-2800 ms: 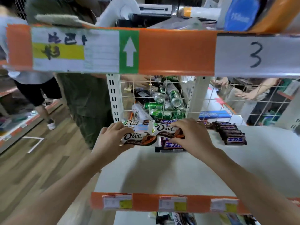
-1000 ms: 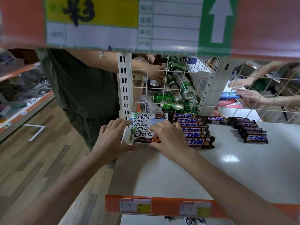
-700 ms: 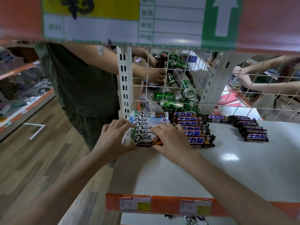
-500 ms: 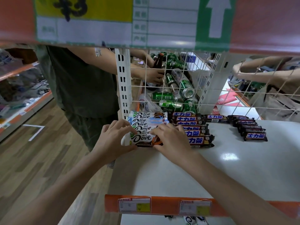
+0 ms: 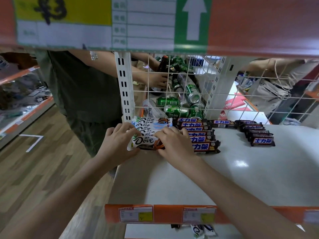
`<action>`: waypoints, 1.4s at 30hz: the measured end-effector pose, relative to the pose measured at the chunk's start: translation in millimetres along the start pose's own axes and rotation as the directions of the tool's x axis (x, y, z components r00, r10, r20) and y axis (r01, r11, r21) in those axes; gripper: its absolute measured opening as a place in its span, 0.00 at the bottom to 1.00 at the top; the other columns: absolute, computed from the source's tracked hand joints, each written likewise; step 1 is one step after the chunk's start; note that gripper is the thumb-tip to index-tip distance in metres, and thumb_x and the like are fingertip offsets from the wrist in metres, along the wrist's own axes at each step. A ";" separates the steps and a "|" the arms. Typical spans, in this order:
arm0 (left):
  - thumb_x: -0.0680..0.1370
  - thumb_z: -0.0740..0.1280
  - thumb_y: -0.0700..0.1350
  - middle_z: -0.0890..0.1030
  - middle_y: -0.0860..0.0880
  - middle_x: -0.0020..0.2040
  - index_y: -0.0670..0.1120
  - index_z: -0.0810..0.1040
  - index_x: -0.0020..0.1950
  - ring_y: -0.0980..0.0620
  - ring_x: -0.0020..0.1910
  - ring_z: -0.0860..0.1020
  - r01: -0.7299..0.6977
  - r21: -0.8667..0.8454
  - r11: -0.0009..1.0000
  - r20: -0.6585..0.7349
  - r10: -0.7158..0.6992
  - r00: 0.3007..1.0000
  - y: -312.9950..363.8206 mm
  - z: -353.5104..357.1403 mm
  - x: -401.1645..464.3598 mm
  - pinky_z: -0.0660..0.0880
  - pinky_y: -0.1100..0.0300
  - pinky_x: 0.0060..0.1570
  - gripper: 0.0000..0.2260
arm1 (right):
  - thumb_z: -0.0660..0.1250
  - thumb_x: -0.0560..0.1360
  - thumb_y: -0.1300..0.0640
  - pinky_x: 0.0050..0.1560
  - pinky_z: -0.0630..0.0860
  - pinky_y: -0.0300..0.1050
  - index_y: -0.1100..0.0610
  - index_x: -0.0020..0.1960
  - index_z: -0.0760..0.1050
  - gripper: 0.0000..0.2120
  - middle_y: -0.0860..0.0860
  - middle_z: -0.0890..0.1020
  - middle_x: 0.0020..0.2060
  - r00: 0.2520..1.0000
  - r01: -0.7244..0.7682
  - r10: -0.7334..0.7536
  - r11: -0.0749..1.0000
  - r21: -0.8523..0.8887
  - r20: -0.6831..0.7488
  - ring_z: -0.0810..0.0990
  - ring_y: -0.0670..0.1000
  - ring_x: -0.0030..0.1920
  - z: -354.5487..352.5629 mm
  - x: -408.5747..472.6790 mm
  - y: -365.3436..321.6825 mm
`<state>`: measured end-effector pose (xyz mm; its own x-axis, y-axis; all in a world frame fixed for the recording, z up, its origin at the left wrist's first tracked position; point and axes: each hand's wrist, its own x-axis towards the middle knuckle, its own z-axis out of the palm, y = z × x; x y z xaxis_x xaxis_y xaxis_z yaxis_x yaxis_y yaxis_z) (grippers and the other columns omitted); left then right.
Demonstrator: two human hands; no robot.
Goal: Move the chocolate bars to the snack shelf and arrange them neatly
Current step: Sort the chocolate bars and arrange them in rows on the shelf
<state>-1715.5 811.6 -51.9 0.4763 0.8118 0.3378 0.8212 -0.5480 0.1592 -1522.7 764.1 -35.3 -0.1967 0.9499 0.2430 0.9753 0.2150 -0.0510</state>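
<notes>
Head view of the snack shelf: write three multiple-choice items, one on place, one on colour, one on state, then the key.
1. The Dove bars lie where on the shelf?
A. left rear corner
B. right front edge
C. centre

2. The cans behind the wire mesh are mostly
A. red
B. green
C. yellow

3. The front Dove bar is
A. untouched
B. lifted high
C. held at both ends

Key: 1 A, they sit beside the left upright. 2 B, green sides show. 3 C, left hand and right hand each grip an end.

head view — close, forward and down over white shelf (image 5: 224, 178)
</notes>
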 end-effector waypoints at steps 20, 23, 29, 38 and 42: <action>0.72 0.69 0.57 0.69 0.52 0.65 0.52 0.70 0.65 0.50 0.66 0.65 -0.152 -0.083 0.985 0.037 0.155 0.987 157.5 3.6 9.1 0.60 0.48 0.63 0.24 | 0.67 0.73 0.47 0.56 0.65 0.52 0.49 0.63 0.71 0.20 0.49 0.75 0.58 0.973 -0.231 0.228 0.968 -0.097 -0.046 0.72 0.53 0.60 -64.6 -124.1 104.6; 0.73 0.68 0.57 0.68 0.52 0.65 0.53 0.70 0.66 0.49 0.67 0.64 -0.169 -0.112 0.979 0.056 0.176 0.983 198.7 3.5 9.7 0.60 0.47 0.64 0.23 | 0.66 0.73 0.45 0.57 0.63 0.49 0.48 0.65 0.69 0.22 0.47 0.74 0.60 0.955 -0.293 0.286 0.948 -0.125 -0.075 0.71 0.51 0.62 -79.3 -157.2 130.0; 0.73 0.67 0.56 0.68 0.53 0.64 0.54 0.70 0.64 0.51 0.66 0.64 -0.221 -0.193 0.956 0.054 0.235 0.970 272.3 5.9 -4.2 0.61 0.50 0.62 0.21 | 0.62 0.76 0.46 0.58 0.64 0.51 0.47 0.67 0.67 0.21 0.46 0.72 0.65 0.930 -0.368 0.365 0.919 -0.143 -0.048 0.70 0.51 0.64 -107.8 -212.1 162.9; 0.73 0.66 0.56 0.69 0.53 0.62 0.55 0.70 0.63 0.51 0.64 0.64 -0.208 -0.249 0.946 0.074 0.233 0.970 342.8 11.2 -49.6 0.60 0.52 0.58 0.20 | 0.62 0.76 0.50 0.54 0.64 0.50 0.48 0.66 0.68 0.19 0.48 0.73 0.62 0.929 -0.369 0.365 0.920 -0.135 -0.057 0.70 0.53 0.62 -119.8 -293.6 167.6; 0.72 0.67 0.55 0.70 0.53 0.61 0.54 0.71 0.62 0.52 0.62 0.66 -0.200 -0.244 0.949 0.051 0.218 0.975 365.8 15.5 -81.4 0.63 0.50 0.58 0.19 | 0.62 0.76 0.49 0.54 0.64 0.51 0.47 0.64 0.70 0.16 0.47 0.75 0.59 0.939 -0.342 0.333 0.931 -0.131 -0.083 0.71 0.53 0.60 -119.2 -330.3 162.5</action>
<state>-1449.0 548.1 -35.5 0.6596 0.6818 0.3163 0.6073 -0.7315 0.3100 -1287.3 458.2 -8.4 0.1488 0.9450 0.2913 0.9880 -0.1543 -0.0041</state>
